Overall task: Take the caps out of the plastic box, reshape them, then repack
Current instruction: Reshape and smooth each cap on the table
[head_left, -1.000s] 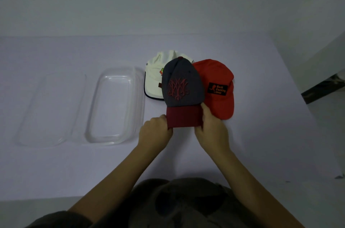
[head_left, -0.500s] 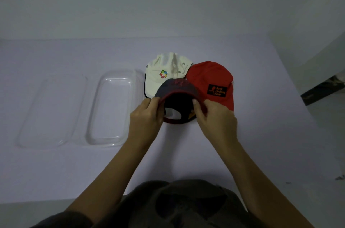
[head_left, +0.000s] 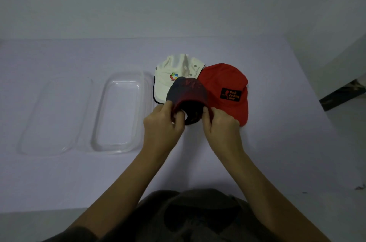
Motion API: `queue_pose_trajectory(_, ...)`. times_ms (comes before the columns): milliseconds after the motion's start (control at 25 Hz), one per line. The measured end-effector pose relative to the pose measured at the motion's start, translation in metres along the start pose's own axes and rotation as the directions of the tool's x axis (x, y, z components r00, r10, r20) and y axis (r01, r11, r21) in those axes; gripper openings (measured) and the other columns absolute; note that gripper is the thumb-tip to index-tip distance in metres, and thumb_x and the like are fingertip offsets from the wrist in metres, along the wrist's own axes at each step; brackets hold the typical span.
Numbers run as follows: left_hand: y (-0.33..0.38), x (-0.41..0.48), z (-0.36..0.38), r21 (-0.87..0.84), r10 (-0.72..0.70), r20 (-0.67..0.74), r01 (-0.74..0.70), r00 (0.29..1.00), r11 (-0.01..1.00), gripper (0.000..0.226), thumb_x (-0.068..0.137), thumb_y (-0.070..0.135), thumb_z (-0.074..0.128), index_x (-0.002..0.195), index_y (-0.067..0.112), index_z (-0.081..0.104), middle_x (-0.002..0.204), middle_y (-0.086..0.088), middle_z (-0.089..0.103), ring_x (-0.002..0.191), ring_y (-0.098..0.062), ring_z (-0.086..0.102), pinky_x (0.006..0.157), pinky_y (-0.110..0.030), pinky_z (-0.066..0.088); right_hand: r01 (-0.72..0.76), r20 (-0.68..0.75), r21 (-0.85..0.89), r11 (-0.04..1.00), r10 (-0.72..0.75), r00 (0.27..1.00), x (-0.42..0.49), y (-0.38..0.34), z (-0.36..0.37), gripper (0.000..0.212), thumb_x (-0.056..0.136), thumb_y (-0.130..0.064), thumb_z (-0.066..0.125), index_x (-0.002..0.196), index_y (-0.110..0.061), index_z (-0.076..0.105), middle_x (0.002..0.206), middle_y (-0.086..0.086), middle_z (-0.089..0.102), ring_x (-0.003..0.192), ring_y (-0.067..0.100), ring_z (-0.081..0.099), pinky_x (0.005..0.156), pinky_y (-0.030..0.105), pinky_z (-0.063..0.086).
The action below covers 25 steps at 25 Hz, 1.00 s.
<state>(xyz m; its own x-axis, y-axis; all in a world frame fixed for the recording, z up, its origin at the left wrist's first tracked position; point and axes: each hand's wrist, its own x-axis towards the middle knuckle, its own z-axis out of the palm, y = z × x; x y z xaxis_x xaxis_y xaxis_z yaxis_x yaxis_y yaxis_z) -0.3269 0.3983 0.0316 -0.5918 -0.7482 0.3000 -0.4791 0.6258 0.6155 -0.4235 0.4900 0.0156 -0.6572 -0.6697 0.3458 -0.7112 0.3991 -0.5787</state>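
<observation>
A grey cap with a dark red brim (head_left: 187, 91) is held up at the table's middle, its opening turned toward me. My left hand (head_left: 163, 123) grips its left rim and my right hand (head_left: 220, 124) grips its right rim, fingers tucked inside. Behind it lie a white cap (head_left: 172, 75) with a coloured logo and, to the right, a red cap (head_left: 227, 87) with a black patch. The clear plastic box (head_left: 118, 111) sits empty to the left of the caps.
The box's clear lid (head_left: 55, 115) lies flat at the far left. The white table (head_left: 277, 142) ends at the right, where dark floor shows. A pale wall stands behind the table.
The grey cap was held flat with its logo facing me; both hands tipped it forward and moved onto its rim, so its inside now faces me.
</observation>
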Motion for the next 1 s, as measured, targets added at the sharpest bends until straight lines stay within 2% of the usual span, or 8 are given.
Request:
queue_pose_trajectory(160,0.008,0.002,-0.004,0.132,0.030,0.032,-0.034,0.999,0.991,0.045,0.080,0.020,0.044,0.116,-0.002,0.061,0.065,-0.015,0.064,0.044,-0.024,0.054,0.047,-0.021,0.033,-0.070,0.062,-0.042,0.997,0.073,0.995,-0.001,0.004,-0.007,0.032,0.091,-0.029,0.049,0.079,-0.002,0.062,0.061,0.009,0.060,0.049,0.021,0.057,0.043,0.030,0.046)
queue_pose_trajectory(320,0.008,-0.008,-0.003,0.166,0.128,-0.010,-0.124,0.992,0.978,0.046,0.081,0.020,0.042,0.117,-0.002,0.061,0.061,-0.014,0.061,0.040,-0.019,0.051,0.048,-0.017,0.031,-0.166,0.192,-0.145,0.975,0.192,0.962,0.011,-0.004,-0.034,0.029,0.088,-0.039,0.055,0.090,-0.009,0.057,0.070,0.002,0.061,0.060,0.019,0.056,0.051,0.025,0.039)
queue_pose_trajectory(440,0.018,-0.004,-0.009,0.255,0.082,0.098,-0.105,0.992,0.961,0.027,0.085,0.022,0.052,0.097,0.003,0.067,0.058,-0.009,0.058,0.045,-0.021,0.055,0.047,-0.016,0.030,-0.097,0.244,-0.375,0.922,0.200,0.949,0.009,-0.011,-0.034,0.021,0.094,-0.023,0.047,0.100,-0.004,0.053,0.081,0.011,0.064,0.070,0.027,0.061,0.045,0.026,0.030)
queue_pose_trajectory(520,0.026,0.000,-0.007,0.439,-0.148,0.250,0.024,0.957,0.898,0.020,0.089,0.025,0.051,0.082,0.006,0.055,0.065,-0.005,0.052,0.057,-0.022,0.054,0.050,-0.023,0.030,-0.042,0.306,-0.469,0.882,0.207,0.929,-0.002,-0.017,-0.026,0.014,0.083,-0.008,0.062,0.091,0.003,0.057,0.066,0.014,0.064,0.055,0.027,0.063,0.037,0.020,0.010)
queue_pose_trajectory(640,0.027,-0.004,-0.004,0.524,-0.116,0.222,-0.018,0.968,0.851,0.007,0.086,0.010,0.057,0.082,0.005,0.053,0.069,-0.006,0.061,0.058,-0.022,0.058,0.049,-0.025,0.031,0.001,0.267,-0.446,0.895,0.131,0.955,-0.005,-0.015,-0.013,0.029,0.050,0.001,0.083,0.068,0.005,0.060,0.034,0.006,0.049,0.024,0.018,0.045,0.044,0.008,-0.006)
queue_pose_trajectory(760,0.019,-0.020,0.005,0.351,-0.138,0.307,0.022,0.942,0.936,0.004,0.092,0.008,0.045,0.092,0.005,0.048,0.073,-0.006,0.057,0.051,-0.013,0.041,0.047,-0.019,0.024,0.001,0.341,-0.314,0.949,0.112,0.933,-0.012,-0.012,-0.013,0.025,0.067,-0.005,0.078,0.083,0.003,0.059,0.049,0.011,0.058,0.036,0.021,0.054,0.034,0.015,0.015)
queue_pose_trajectory(840,0.016,-0.029,0.010,0.209,-0.074,0.305,0.008,0.949,0.978,0.014,0.078,-0.003,0.062,0.078,0.002,0.049,0.055,-0.004,0.054,0.040,-0.006,0.029,0.040,-0.009,0.011,-0.074,0.409,-0.217,0.973,0.159,0.899,-0.017,-0.015,-0.012,0.029,0.088,-0.012,0.057,0.111,0.005,0.053,0.077,0.019,0.066,0.064,0.030,0.063,0.051,0.028,0.042)
queue_pose_trajectory(1000,0.004,-0.038,0.015,0.208,0.052,0.229,-0.101,0.972,0.973,0.028,0.066,-0.001,0.075,0.069,0.005,0.048,0.043,-0.003,0.051,0.033,-0.008,0.029,0.034,-0.008,0.013,-0.117,0.385,-0.069,0.991,0.134,0.913,-0.028,-0.011,-0.009,0.038,0.090,-0.008,0.051,0.125,0.004,0.045,0.086,0.019,0.066,0.069,0.029,0.061,0.064,0.032,0.047)
